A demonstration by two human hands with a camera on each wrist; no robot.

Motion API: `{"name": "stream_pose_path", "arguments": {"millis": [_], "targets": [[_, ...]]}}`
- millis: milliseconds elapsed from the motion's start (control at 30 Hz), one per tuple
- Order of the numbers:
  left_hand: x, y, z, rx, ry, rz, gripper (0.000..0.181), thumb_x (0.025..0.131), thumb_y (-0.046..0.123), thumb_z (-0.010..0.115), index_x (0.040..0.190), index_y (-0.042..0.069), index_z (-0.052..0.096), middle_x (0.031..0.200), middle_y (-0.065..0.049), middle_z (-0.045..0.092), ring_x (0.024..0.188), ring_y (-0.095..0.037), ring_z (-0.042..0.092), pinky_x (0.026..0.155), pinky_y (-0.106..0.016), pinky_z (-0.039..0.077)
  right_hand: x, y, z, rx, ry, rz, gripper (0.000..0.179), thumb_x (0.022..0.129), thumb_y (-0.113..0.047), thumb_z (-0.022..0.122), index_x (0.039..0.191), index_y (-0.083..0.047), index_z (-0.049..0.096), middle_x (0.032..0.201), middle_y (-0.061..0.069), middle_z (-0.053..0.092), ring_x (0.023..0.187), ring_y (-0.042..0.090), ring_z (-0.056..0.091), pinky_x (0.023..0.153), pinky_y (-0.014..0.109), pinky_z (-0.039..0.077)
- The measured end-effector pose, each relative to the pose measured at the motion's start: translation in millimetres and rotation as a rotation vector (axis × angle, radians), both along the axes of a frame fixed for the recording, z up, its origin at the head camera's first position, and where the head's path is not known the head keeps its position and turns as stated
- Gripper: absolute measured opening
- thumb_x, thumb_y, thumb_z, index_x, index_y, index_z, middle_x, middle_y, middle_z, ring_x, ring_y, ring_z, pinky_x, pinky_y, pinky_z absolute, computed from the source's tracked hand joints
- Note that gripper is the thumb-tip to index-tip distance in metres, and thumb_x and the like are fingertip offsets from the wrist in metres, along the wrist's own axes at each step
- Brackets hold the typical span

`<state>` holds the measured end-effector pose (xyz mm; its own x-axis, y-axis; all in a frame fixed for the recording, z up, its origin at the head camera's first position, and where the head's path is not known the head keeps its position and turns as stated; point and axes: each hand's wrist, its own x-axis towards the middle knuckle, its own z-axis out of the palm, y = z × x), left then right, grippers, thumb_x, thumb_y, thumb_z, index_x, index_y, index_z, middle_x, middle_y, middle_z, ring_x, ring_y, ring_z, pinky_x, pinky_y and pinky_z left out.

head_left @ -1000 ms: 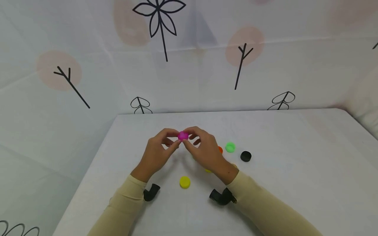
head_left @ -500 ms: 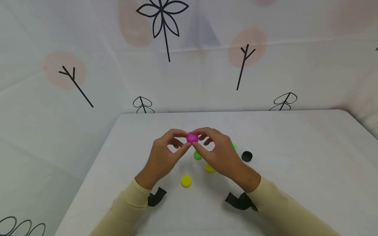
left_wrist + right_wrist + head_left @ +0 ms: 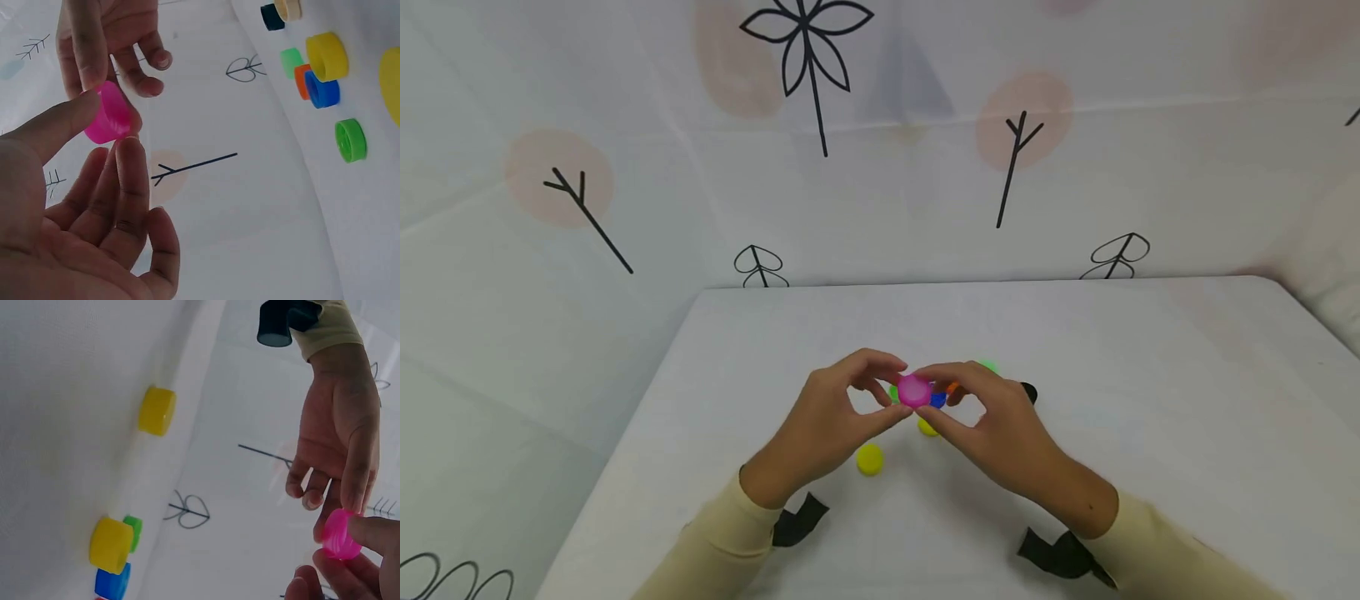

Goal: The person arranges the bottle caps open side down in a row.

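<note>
A pink bottle cap [image 3: 914, 391] is held up over the table between my two hands. My left hand [image 3: 823, 425] pinches its left side with thumb and fingers, while my right hand [image 3: 1003, 417] pinches the right side. In the left wrist view the cap [image 3: 110, 115] appears tilted, with its hollow inside partly showing. Both thumbs press against the cap [image 3: 340, 534] in the right wrist view. Below it a yellow cap [image 3: 870, 460] lies on the table. A blue cap [image 3: 937, 398] is partly hidden behind the right fingers.
On the white table [image 3: 775, 329] lie more caps: a second yellow one [image 3: 327, 57], green ones [image 3: 350, 140], an orange one [image 3: 302, 82], a black one [image 3: 272, 17] and a beige one [image 3: 289, 9]. A patterned white cloth [image 3: 895, 200] hangs behind. Black wrist-worn devices [image 3: 801, 521] stick out under the sleeves.
Both hands have moved right and nearer to me with the pink cap between them. The cap's round face shows more now. The loose caps on the table stay in place.
</note>
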<state>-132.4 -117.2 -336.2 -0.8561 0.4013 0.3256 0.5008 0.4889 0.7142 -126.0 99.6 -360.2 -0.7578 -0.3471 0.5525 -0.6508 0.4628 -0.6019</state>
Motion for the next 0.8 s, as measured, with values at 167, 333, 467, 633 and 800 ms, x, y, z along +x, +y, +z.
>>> {"name": "stream_pose_path", "arguments": {"millis": [167, 333, 467, 633, 800], "targets": [[-0.7, -2.7, 1.5, -0.081, -0.118, 0.014, 0.038, 0.081, 0.022, 0.085, 0.116, 0.018, 0.071, 0.104, 0.013, 0.072, 0.092, -0.006, 0.061, 0.076, -0.027, 0.053, -1.0, -1, -8.9, -0.018, -0.041, 0.04, 0.041, 0.081, -0.013, 0.084, 0.119, -0.016, 0.069, 0.108, -0.007, 0.073, 0.091, 0.012, 0.065, 0.075, 0.027, 0.055], [-5.5, -4.8, -3.6, -0.195, -0.204, 0.006, 0.033, 0.083, 0.025, 0.083, 0.114, 0.021, 0.074, 0.105, 0.013, 0.072, 0.096, -0.008, 0.059, 0.08, -0.03, 0.051, -2.7, -5, -17.2, 0.004, -0.201, 0.038, 0.035, 0.084, -0.02, 0.081, 0.117, -0.018, 0.069, 0.106, -0.011, 0.073, 0.094, 0.013, 0.066, 0.077, 0.028, 0.057], [-9.6, -4.6, -9.0, -0.239, -0.248, -0.019, 0.031, 0.083, 0.024, 0.083, 0.113, 0.02, 0.074, 0.105, 0.012, 0.072, 0.099, -0.014, 0.062, 0.081, -0.029, 0.051, -3.9, -6, -23.5, 0.032, -0.305, 0.024, 0.034, 0.084, -0.018, 0.082, 0.116, -0.018, 0.069, 0.103, -0.01, 0.072, 0.093, 0.015, 0.066, 0.077, 0.029, 0.058], [-13.9, -5.7, -17.5, -0.297, -0.273, -0.031, 0.027, 0.083, 0.027, 0.083, 0.108, 0.02, 0.074, 0.099, 0.014, 0.072, 0.097, -0.014, 0.062, 0.08, -0.026, 0.052, -8.7, -9, -31.3, 0.078, -0.393, 0.036, 0.03, 0.085, -0.02, 0.081, 0.112, -0.017, 0.071, 0.1, -0.01, 0.072, 0.091, 0.013, 0.065, 0.077, 0.027, 0.058], [-15.7, -4.8, -24.8, -0.355, -0.291, -0.035, 0.025, 0.083, 0.028, 0.083, 0.103, 0.018, 0.074, 0.096, 0.012, 0.072, 0.095, -0.011, 0.06, 0.081, -0.028, 0.052, -10.3, -8, -36.2, 0.132, -0.457, 0.06, 0.025, 0.085, -0.023, 0.08, 0.108, -0.016, 0.072, 0.088, -0.01, 0.07, 0.082, 0.008, 0.063, 0.073, 0.024, 0.056]]}}
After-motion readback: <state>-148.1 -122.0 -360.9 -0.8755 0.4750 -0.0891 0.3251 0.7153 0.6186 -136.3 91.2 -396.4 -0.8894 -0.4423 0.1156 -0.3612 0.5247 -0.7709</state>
